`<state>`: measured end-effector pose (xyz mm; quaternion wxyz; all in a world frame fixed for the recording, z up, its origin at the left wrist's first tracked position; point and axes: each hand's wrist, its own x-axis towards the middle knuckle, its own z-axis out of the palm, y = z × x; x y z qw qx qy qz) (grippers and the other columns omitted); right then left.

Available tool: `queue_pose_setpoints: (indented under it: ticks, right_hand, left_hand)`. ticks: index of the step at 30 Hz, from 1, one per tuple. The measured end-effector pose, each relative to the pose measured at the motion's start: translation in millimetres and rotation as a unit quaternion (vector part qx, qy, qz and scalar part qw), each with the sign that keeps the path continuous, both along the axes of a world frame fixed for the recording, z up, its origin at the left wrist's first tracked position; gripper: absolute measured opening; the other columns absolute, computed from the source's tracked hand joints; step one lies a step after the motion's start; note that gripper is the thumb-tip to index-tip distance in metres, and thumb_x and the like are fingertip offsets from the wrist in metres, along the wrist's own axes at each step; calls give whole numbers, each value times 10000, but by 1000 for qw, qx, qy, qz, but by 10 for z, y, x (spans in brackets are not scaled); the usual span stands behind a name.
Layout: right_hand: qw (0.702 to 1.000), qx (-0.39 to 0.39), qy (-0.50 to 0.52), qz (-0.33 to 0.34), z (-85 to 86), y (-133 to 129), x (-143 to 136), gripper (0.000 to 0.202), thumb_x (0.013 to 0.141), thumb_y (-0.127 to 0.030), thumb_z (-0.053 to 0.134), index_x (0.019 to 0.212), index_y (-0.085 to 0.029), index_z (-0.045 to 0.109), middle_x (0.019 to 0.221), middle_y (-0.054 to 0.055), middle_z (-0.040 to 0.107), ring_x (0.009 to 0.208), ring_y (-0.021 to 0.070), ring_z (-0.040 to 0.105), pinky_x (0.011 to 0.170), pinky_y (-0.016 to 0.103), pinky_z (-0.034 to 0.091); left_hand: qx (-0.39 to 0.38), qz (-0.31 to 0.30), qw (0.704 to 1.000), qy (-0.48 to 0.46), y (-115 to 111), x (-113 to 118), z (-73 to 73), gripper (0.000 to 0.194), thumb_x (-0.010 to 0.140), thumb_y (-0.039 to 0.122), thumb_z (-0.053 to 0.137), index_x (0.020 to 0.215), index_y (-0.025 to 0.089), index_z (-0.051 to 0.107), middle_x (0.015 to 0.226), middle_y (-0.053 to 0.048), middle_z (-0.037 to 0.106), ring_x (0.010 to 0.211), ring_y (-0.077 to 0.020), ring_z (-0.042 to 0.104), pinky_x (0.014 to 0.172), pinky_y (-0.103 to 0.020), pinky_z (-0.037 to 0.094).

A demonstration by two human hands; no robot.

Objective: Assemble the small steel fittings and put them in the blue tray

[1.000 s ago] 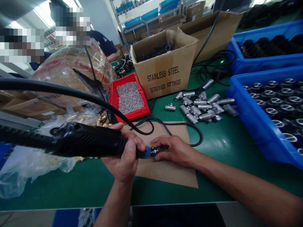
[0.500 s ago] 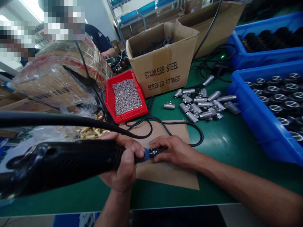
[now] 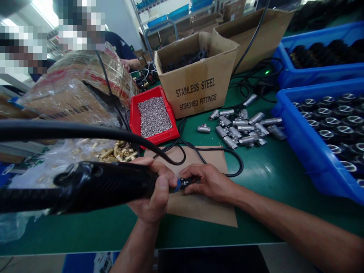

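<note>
My left hand (image 3: 155, 193) is wrapped round the front end of a black power tool (image 3: 110, 185), which lies nearly level and points right. The tool's blue-ringed tip (image 3: 178, 185) meets a small dark fitting (image 3: 186, 182). Pinched round that fitting from the right are the fingers of my right hand (image 3: 209, 182), which partly hide it. Both hands are over a sheet of brown cardboard (image 3: 204, 212) on the green table (image 3: 261, 220).
A red bin (image 3: 173, 132) of small metal parts stands beyond my hands, beside a cardboard box (image 3: 196, 91). Metal fittings (image 3: 240, 127), brass parts (image 3: 122, 151), a looped black cable (image 3: 241, 165) and a blue crate (image 3: 309, 151) surround them. A person's arm (image 3: 131, 63) is behind.
The tool's rear end has swung in the view, and my left hand has shifted slightly right with it. My right hand still holds the fitting at the tip.
</note>
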<state>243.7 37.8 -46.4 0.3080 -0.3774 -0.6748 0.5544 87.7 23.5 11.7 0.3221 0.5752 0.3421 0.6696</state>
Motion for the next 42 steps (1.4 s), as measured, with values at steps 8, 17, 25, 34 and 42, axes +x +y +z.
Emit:
queue_pose_setpoints:
  ticks: [8, 17, 25, 34, 42]
  right_hand:
    - [1000, -12, 0, -2, 25, -1, 1, 340, 693, -173, 810, 1021, -194, 724, 1038, 51, 714, 953, 198, 654, 864, 318, 505]
    - [1000, 3, -4, -3, -6, 8, -11, 307, 696, -203, 807, 989, -200, 716, 995, 35, 724, 897, 193, 663, 848, 318, 504]
    - [999, 25, -25, 8, 61, 9, -17, 269, 716, -200, 792, 971, -174, 711, 959, 42, 721, 875, 192, 659, 795, 299, 501]
    - [999, 38, -22, 8, 42, 4, -11, 296, 707, -211, 806, 989, -183, 724, 995, 50, 724, 938, 205, 655, 860, 315, 487]
    - [999, 34, -25, 15, 59, 11, -13, 267, 722, -208, 796, 978, -183, 725, 1001, 43, 723, 945, 197, 649, 872, 313, 482]
  left_hand:
    - [13, 26, 998, -49, 55, 109, 100, 325, 790, 100, 562, 1101, 184, 517, 636, 58, 554, 485, -121, 550, 502, -301, 532]
    - [-7, 12, 1000, -10, 79, 82, 0, 309, 815, 131, 588, 1102, 203, 502, 653, 55, 554, 503, -123, 571, 530, -313, 551]
    - [-6, 15, 1000, -14, 102, 107, -19, 333, 818, 93, 592, 1118, 204, 500, 663, 60, 568, 505, -113, 576, 530, -287, 542]
    - [3, 22, 998, -60, 54, 119, 136, 302, 791, 145, 596, 1077, 190, 514, 638, 68, 537, 461, -99, 538, 482, -265, 526]
    - [12, -26, 997, -66, 32, 97, 35, 322, 808, 84, 568, 1113, 172, 515, 668, 43, 564, 505, -124, 569, 514, -304, 546]
